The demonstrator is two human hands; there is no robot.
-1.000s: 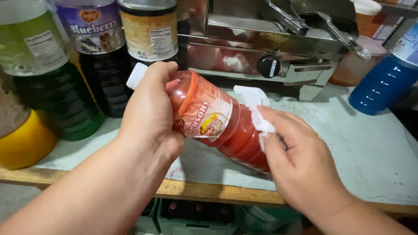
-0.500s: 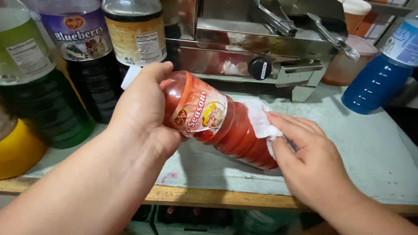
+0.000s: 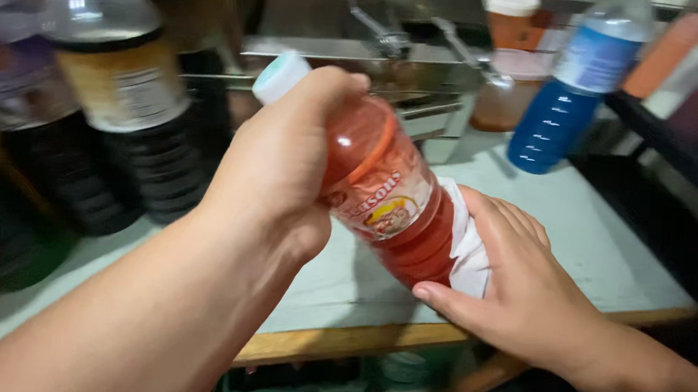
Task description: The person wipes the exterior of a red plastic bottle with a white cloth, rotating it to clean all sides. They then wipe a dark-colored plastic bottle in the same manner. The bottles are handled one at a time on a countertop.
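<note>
Red drink bottle (image 3: 389,207) with a white cap, tilted over the pale green table (image 3: 600,238), sits gripped between your two hands. Your left hand (image 3: 285,167) wraps its fingers tight round the bottle's neck and shoulder, while your right hand (image 3: 514,289) cups a white cloth (image 3: 468,249) against the bottle's lower end, fingers curled round it. Behind the bottle stand a dark syrup bottle (image 3: 117,114), a steel machine (image 3: 407,69) and, off to its right, a blue bottle (image 3: 565,96)

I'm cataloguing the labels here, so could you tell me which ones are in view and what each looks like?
Red drink bottle: held tilted in both hands; orange-white label band with a yellow picture.
Dark bottle: back left; tan label with a white panel.
Blue drink bottle: back right; light blue label.
</note>
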